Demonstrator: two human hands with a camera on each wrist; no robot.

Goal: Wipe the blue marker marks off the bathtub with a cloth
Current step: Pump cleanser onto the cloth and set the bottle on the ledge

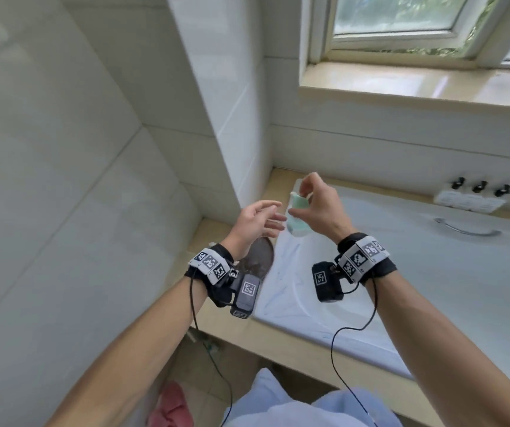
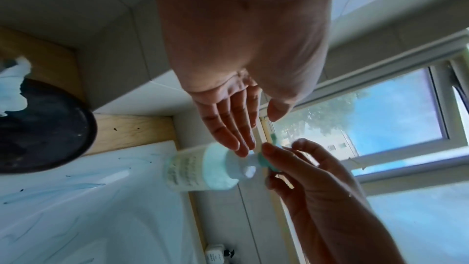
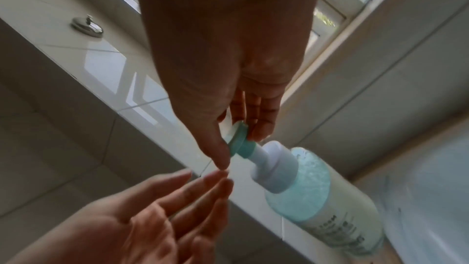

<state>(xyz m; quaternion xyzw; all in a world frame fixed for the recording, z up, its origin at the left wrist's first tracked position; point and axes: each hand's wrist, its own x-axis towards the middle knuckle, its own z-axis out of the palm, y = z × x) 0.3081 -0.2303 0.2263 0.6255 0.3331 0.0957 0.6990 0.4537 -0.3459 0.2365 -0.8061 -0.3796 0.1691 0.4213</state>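
The white bathtub (image 1: 432,272) has faint blue marker marks (image 1: 281,272) on its near left corner, which also show in the left wrist view as blue marks (image 2: 76,186). My right hand (image 1: 301,192) pinches the teal pump head of a soap bottle (image 1: 296,224) held above that corner. In the right wrist view the right hand (image 3: 240,144) has thumb and fingers on the pump head and the bottle (image 3: 330,204) tilts. My left hand (image 1: 273,215) is open, fingers straight, beside the bottle. A white cloth (image 2: 15,87) lies on a dark round plate (image 2: 45,127).
The dark plate (image 1: 261,254) sits on the beige ledge (image 1: 210,229) in the wall corner. Three small dispensers (image 1: 478,192) and a chrome handle (image 1: 466,229) are at the tub's far side. A window sill (image 1: 417,84) runs above. Something pink (image 1: 173,405) lies on the floor.
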